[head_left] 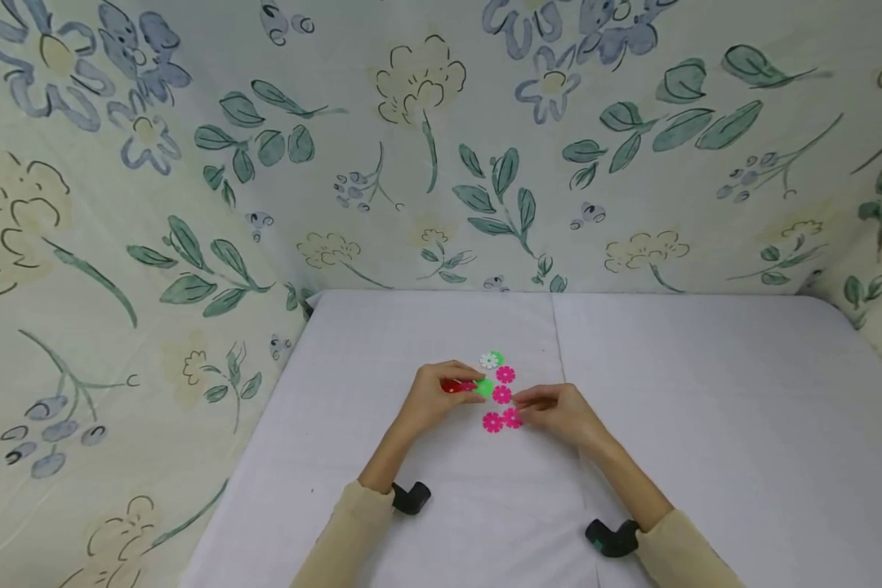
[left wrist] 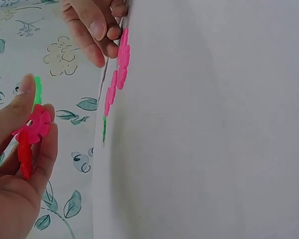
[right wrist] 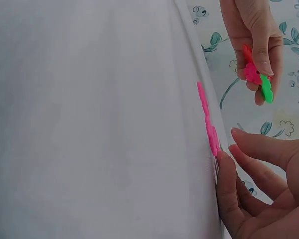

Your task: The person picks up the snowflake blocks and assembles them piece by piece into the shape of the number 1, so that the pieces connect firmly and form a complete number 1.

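My left hand [head_left: 441,392] pinches a small joined piece of notched plastic discs: a red disc [left wrist: 25,154], a pink disc [left wrist: 39,125] and a green disc [right wrist: 266,89] slotted together. It is held above the white cloth, thumb on one side and fingers on the other. Several loose pink discs [head_left: 492,422] lie flat just right of it. My right hand [head_left: 559,412] is down by the pink discs, thumb and fingers apart. One fingertip [right wrist: 224,160] is right at the end of the pink row, and nothing shows gripped between thumb and fingers.
A white disc [head_left: 489,360] overlaps a green disc [head_left: 498,358] behind the pink ones. White cloth with a crease [head_left: 559,335] covers the table [head_left: 706,392]. Floral fabric [head_left: 412,163] hangs behind and at the sides. Black wrist cameras [head_left: 412,498] sit on both wrists.
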Motion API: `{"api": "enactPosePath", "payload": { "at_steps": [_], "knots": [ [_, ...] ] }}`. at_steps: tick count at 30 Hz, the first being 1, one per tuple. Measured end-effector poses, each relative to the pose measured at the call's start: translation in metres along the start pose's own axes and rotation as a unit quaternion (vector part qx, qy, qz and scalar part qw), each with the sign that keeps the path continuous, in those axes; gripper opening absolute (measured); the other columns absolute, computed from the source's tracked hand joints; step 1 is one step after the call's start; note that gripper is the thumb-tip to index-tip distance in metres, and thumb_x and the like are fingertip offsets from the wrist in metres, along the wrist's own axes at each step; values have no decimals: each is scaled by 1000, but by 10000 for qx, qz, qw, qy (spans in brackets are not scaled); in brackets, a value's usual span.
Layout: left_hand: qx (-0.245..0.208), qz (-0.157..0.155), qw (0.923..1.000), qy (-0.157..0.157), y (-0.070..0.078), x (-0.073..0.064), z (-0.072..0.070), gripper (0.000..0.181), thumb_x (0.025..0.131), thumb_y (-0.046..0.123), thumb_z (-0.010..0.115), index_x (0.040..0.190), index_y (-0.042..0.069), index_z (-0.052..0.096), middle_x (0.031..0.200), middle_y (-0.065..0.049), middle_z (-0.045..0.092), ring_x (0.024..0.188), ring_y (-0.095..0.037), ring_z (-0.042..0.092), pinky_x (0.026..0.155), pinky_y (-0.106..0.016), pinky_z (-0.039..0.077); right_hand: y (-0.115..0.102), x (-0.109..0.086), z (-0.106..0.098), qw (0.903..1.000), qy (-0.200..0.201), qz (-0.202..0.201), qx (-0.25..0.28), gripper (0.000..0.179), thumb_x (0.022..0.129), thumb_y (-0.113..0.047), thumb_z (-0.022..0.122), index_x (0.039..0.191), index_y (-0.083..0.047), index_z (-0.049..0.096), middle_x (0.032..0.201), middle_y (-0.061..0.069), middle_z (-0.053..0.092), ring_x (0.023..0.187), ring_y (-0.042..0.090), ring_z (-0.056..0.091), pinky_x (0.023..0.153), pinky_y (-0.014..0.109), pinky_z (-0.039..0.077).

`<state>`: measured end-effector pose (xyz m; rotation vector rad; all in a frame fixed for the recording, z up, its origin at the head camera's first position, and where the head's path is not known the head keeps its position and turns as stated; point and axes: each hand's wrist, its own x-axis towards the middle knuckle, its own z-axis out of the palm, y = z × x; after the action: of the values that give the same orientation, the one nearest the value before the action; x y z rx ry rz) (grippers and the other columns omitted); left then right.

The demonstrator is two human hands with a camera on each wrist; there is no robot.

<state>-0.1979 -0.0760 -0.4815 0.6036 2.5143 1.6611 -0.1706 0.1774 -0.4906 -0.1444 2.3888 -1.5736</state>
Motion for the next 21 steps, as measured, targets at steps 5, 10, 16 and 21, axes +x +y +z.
{"api": "enactPosePath", "payload": {
  "at_steps": [5,10,16,21],
  "knots": [
    [-27,-40,10000,-16,-3,0,-1,33,83,13,87,114,9,80,112,-2,78,106,-20,69,82,-19,57,1,4,2,9991,-76,-217,-357,32,85,-7,83,116,0,76,102,15,76,84,17,62,67,19,51],
    [-96,-45,9999,-22,-5,-2,-2,31,83,13,87,113,10,80,111,-4,78,104,-19,70,83,-20,58,1,7,6,9961,-28,-446,-764,30,79,-5,88,106,0,79,92,13,71,78,16,58,63,21,47],
    [-160,54,9998,-92,-5,-2,-2,33,82,12,87,114,8,80,111,-6,78,105,-21,69,86,-23,58,1,9,9,9904,73,-549,-1268,23,77,-6,90,97,-4,78,88,8,67,76,14,56,63,21,48],
    [-178,43,9998,-112,-2,-3,-3,34,82,13,87,115,6,80,111,-6,77,106,-23,68,85,-22,57,-3,6,3,9902,-73,-754,-1177,21,81,-4,87,95,-5,72,84,7,68,76,15,62,68,21,53]
  ]
}}
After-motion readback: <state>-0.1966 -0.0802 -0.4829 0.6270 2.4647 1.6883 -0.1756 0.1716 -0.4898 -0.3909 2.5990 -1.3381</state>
